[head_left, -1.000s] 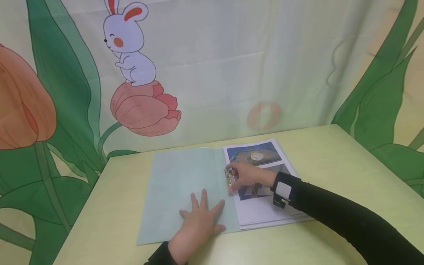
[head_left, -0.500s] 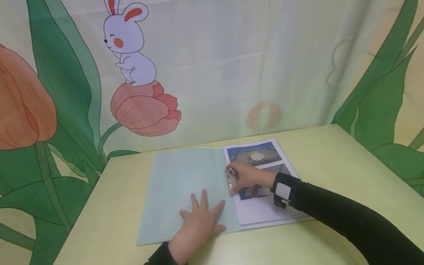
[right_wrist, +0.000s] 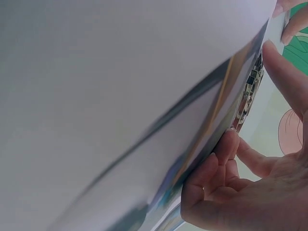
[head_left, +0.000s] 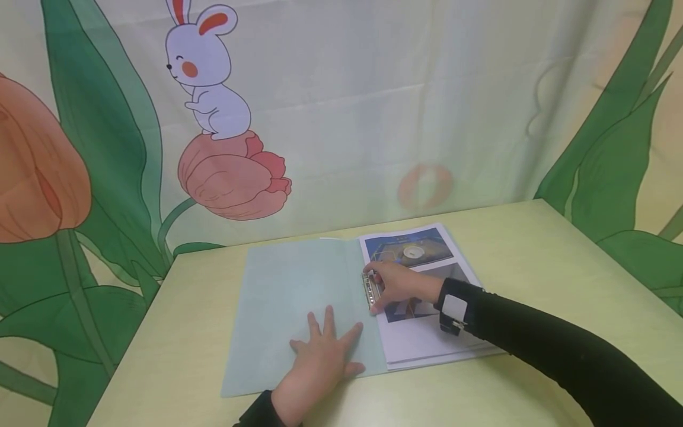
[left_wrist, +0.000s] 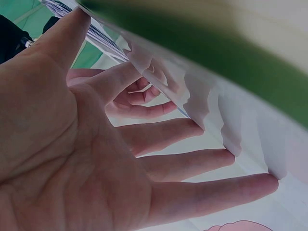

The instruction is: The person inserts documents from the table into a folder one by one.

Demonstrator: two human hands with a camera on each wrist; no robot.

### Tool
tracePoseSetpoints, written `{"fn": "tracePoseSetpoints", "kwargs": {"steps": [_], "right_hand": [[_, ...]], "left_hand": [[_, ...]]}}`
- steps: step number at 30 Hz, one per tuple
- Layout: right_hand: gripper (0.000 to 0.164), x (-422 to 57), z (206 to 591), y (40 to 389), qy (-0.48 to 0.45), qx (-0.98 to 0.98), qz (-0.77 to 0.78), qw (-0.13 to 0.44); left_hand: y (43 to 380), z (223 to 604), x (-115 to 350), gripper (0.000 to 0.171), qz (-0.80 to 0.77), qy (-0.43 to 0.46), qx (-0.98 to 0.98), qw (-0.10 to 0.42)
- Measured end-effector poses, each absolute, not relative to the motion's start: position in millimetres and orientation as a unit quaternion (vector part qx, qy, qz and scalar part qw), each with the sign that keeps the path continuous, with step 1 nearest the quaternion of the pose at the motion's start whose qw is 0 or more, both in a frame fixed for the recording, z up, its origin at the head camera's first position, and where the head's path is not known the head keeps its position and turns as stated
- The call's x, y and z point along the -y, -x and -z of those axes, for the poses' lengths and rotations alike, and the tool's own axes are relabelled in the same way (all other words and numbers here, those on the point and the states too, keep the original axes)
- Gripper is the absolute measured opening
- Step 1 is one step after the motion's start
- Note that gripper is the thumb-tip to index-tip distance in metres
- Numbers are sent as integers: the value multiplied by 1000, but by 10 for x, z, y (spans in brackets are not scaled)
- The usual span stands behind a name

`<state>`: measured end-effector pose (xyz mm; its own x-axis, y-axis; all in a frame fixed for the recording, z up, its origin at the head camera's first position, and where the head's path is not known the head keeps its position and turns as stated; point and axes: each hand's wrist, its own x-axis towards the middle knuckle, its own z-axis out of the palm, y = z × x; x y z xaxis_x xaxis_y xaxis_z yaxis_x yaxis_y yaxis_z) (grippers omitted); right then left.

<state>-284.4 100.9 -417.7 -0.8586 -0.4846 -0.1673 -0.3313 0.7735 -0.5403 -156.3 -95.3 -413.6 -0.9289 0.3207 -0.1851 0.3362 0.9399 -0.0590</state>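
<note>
A pale blue-green folder lies spread flat on the table. Down its spine side runs a metal binder clip mechanism, also seen in the right wrist view as a shiny strip. My right hand grips this mechanism by its two ends, thumb at the near end and fingers at the far end. Printed sheets with colour photos lie under that hand on the folder's right side. My left hand rests with spread, straight fingers on the bare left cover, fingertips touching it in the left wrist view.
The pale yellow table extends on both sides of the folder. Behind it hangs a curtain printed with a rabbit and tulips. A black wrist strap with a white device sits on my right wrist.
Both hands stay nearly where they were. The right thumb shifts very slightly at the near end of the metal mechanism; folder and sheets keep their places.
</note>
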Motion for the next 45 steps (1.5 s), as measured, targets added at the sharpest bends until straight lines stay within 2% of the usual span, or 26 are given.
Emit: {"fn": "tracePoseSetpoints", "kwargs": {"steps": [38,45], "right_hand": [[89,-1073,4206,2910,234,-921,267,161],[89,-1112,4206,2881,253,-915,271,160]], "left_hand": [[1589,4127,906,70,49,-153,-982,103],[1574,4119,916,69,53,-160,-981,91]]}}
